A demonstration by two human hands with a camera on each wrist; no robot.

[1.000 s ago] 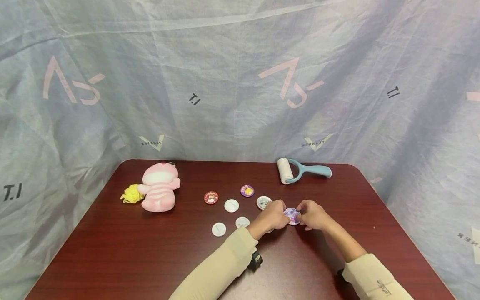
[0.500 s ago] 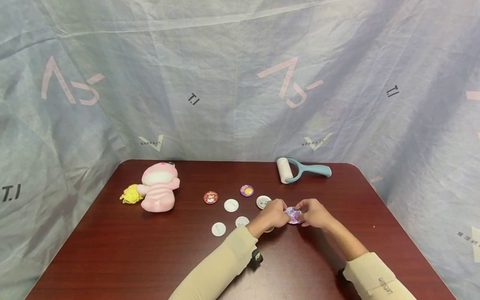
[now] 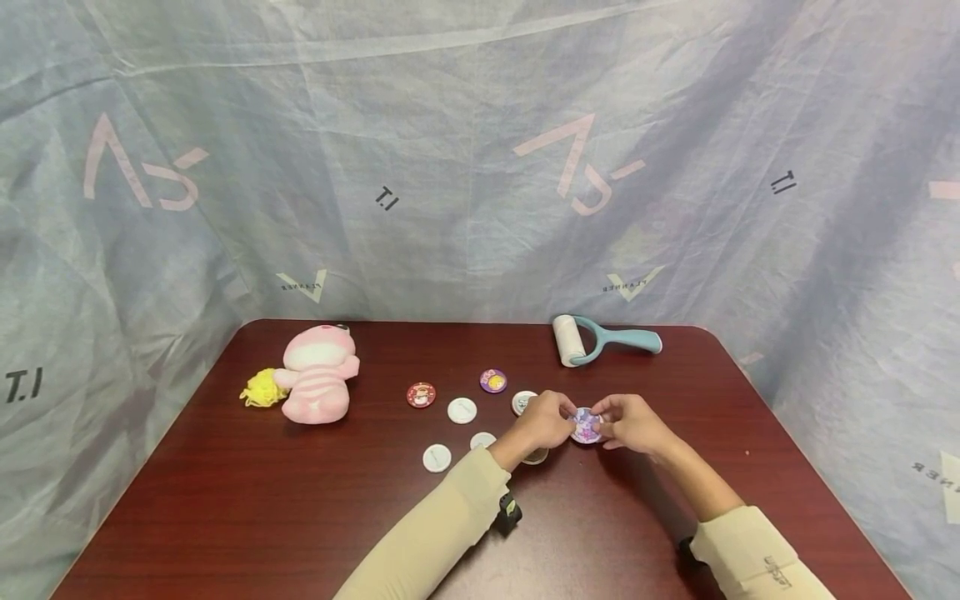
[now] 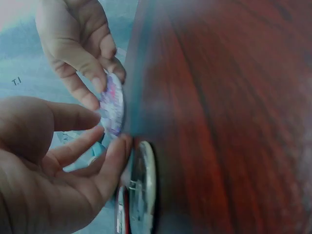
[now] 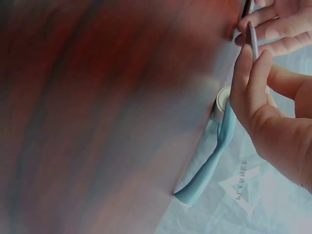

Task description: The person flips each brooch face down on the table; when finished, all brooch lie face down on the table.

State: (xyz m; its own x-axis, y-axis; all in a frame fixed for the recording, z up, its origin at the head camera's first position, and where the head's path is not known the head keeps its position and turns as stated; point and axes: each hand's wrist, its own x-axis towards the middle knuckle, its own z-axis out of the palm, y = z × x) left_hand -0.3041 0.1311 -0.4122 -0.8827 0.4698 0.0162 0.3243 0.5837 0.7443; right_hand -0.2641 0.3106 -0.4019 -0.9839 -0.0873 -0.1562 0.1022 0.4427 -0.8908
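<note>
A round button badge [image 3: 586, 426] with a purple and pink print is held between my two hands at the right of the badge group. On its left edge, my left hand [image 3: 549, 419] pinches it between thumb and fingers. My right hand [image 3: 632, 423] pinches the opposite edge. The left wrist view shows the badge [image 4: 112, 105] tilted, its printed face towards the thumbs. Under my left wrist lies another badge [image 3: 536, 457], partly covered. A white-backed badge [image 3: 524, 403] lies just behind my left hand.
Several badges lie left of my hands, among them a red one [image 3: 421, 395], a purple one [image 3: 493, 381] and a white-backed one [image 3: 437, 458]. A pink plush toy [image 3: 320, 375] with a yellow pompom [image 3: 263, 388] is farther left. A blue-handled lint roller [image 3: 608, 339] lies at the back.
Both hands have shifted slightly away from me with the purple badge. More of the badge under my left wrist now shows. The other things lie where they were.
</note>
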